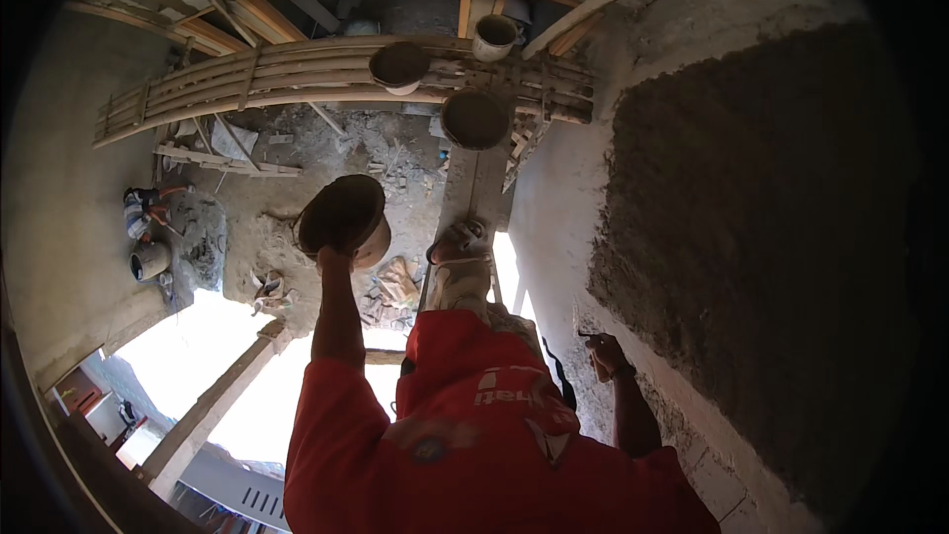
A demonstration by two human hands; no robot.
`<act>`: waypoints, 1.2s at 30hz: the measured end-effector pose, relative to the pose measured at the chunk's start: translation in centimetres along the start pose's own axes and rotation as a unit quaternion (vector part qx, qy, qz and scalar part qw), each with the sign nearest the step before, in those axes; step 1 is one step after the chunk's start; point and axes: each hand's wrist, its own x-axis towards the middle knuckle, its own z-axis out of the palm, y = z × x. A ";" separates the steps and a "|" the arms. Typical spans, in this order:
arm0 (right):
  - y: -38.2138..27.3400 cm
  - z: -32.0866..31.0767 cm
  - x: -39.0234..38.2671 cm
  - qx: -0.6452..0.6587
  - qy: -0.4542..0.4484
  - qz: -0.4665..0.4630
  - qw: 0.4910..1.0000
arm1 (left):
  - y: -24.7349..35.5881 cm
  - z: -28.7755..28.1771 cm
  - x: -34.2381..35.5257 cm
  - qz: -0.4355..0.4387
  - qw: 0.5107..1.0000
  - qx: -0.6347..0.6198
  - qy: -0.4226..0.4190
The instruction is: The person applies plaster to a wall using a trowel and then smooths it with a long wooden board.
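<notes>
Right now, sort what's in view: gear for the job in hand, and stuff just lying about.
Likely for the job:
bucket in the left hand
small tool in the right hand
three containers ahead

Seemingly lying about:
crumpled tan sheet
pale sack
rubble

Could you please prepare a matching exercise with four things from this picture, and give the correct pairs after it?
1. Left hand
2. Right hand
3. Shirt
4. Dark patch

A. Covers much of the wall at the picture's right
B. Holds a bucket
C. Red
D. Holds a small tool

Pairs: 1-B, 2-D, 3-C, 4-A
</notes>
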 end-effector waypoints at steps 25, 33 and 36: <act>8.9 1.4 -1.8 0.138 0.035 0.025 0.989 | -11.4 -2.9 -11.8 0.079 0.828 0.488 -0.265; 8.1 0.1 -2.0 0.126 0.036 0.059 0.990 | -10.6 -0.9 -11.1 0.071 0.829 0.488 -0.263; 4.9 -1.4 -0.8 0.108 0.031 0.060 0.992 | -9.3 0.3 -9.9 0.069 0.838 0.480 -0.248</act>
